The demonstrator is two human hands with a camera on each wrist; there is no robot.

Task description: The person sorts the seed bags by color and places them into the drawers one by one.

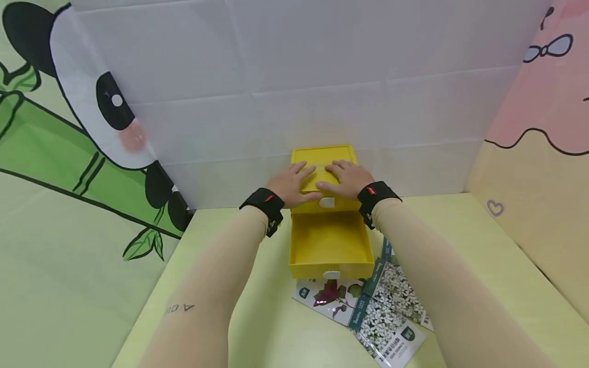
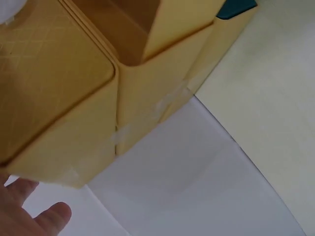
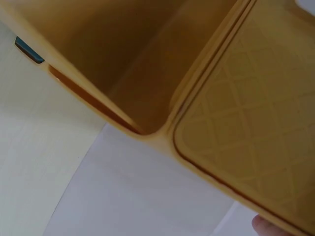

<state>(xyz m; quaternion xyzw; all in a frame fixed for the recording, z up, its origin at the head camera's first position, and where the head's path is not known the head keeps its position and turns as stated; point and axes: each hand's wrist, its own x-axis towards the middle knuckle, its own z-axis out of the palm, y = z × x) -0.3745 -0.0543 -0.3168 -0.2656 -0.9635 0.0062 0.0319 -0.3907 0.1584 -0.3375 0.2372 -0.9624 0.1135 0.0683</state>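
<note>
A yellow two-tier drawer box (image 1: pixel 323 154) stands against the white backdrop. Its lower drawer (image 1: pixel 329 243) is pulled out and has nothing inside; the upper drawer front (image 2: pixel 54 73) sits closed. Over the left part of the box's top lies my left hand (image 1: pixel 291 185), fingers spread, thumb pointing inward. My right hand (image 1: pixel 350 180) mirrors it on the right part, fingers also spread. Neither hand holds anything. In the right wrist view, only a fingertip (image 3: pixel 268 227) shows beside the textured upper drawer front (image 3: pixel 246 113).
Several glossy booklets with plant pictures (image 1: pixel 386 332) lie overlapping on the pale yellow table (image 1: pixel 271 327), partly below the open drawer and near the right forearm. White handles (image 1: pixel 331 275) mark the drawer fronts. Printed cloth walls (image 1: pixel 257 117) enclose the table's back and sides.
</note>
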